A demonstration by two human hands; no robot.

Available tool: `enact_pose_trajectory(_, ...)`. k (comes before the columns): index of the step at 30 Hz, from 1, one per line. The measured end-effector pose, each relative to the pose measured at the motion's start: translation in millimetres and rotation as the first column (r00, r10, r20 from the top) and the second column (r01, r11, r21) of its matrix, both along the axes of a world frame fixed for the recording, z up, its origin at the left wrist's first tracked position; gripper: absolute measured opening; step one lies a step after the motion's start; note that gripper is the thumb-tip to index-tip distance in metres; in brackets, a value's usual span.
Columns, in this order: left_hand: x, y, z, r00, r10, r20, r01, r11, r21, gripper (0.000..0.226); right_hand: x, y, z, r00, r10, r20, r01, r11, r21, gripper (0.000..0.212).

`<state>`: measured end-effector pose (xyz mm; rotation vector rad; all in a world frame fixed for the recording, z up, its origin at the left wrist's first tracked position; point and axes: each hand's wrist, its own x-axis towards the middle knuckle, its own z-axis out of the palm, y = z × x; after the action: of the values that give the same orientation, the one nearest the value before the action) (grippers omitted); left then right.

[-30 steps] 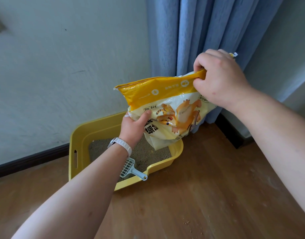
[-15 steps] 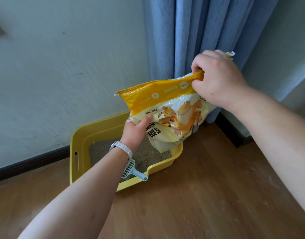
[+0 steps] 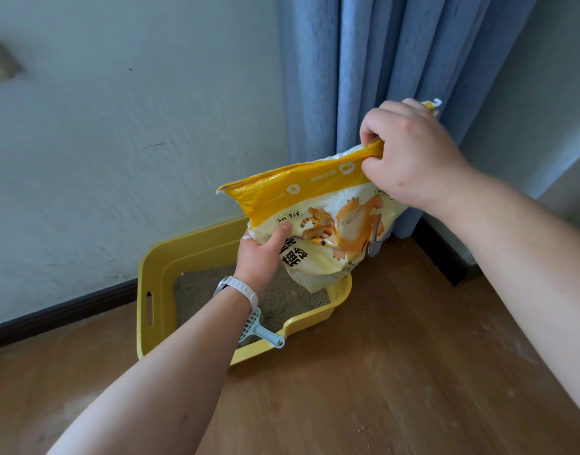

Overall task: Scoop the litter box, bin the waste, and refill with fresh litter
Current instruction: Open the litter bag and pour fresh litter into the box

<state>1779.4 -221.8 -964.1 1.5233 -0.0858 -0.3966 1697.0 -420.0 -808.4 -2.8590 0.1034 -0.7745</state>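
Holds litter bag (image 3: 331,205) above yellow litter box (image 3: 143,290). Grips its upper end with right hand (image 3: 413,159), its lower side with left hand (image 3: 259,257).

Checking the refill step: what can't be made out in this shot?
Head view only.
litter bag, lower end: its own folds hide whether litter flows.
scoop: left forearm covers part of its head.
litter box: bag and left hand hide its far right corner.

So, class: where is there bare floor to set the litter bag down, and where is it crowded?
Bare wooden floor lies in front of the litter box and to its left, along the skirting board. Crowded: the box itself, with scoop, litter bag and left hand.
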Motion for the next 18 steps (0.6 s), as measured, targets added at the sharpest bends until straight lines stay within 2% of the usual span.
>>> enact_pose_trajectory(8, 0, 4, -2, 1.000, 0.006, 0.017, -0.006, 1.000, 0.017, 0.026, 7, 8, -1, 0.999, 0.028, 0.017, -0.027, 0.999, -0.026, 0.007)
enact_pose_trajectory(13, -3, 2, -1, 0.997, 0.078, -0.025, -0.079, 0.996, -0.045, 0.017, 13, 13, -1, 0.996, 0.070, 0.056, -0.069, 0.998, -0.010, 0.009)
enact_pose_trajectory(18, -4, 5, -2, 0.997, 0.071, -0.026, -0.073, 0.996, -0.055, 0.016, 17, 15, -2, 0.996, 0.073, 0.061, -0.074, 0.997, 0.014, 0.010)
